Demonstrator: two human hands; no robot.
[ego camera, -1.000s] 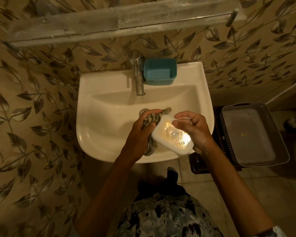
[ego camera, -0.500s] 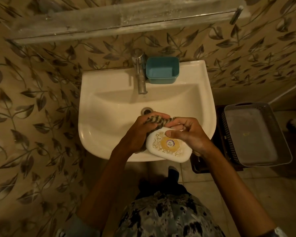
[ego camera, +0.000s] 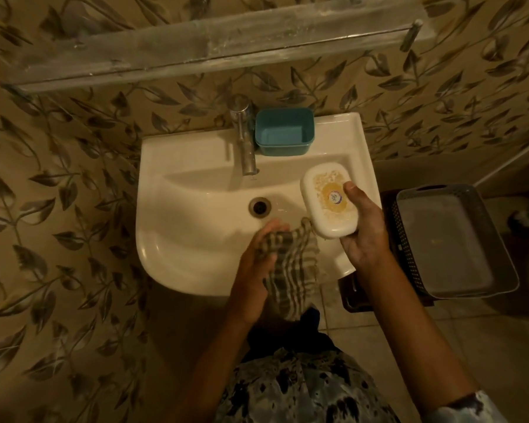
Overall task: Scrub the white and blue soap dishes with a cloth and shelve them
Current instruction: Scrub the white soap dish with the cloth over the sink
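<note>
Head view looks straight down on a white sink (ego camera: pixel 171 166). The right hand (ego camera: pixel 365 239) holds the white soap dish (ego camera: pixel 329 203) over the right side of the basin, with the thumb pressed on its upturned face and the other fingers curled beneath. The dish lies nearly flat, so its stained face with the round yellow label is in plain sight, probably for judging where to rub. The left hand (ego camera: pixel 257 264) grips the checked cloth (ego camera: pixel 290 270), fingers closed round a bunched part near the front rim while the loose end hangs below the basin edge. The cloth's top corner comes close to the dish's near end, and whether they touch I cannot tell. Working over the basin likely keeps drips in the sink. The blue soap dish (ego camera: pixel 284 132) sits open side up on the back ledge just beside the tap (ego camera: pixel 245 141), seemingly awaiting its turn. The shelf (ego camera: pixel 211 47) along the wall above looks like the place for both.
</note>
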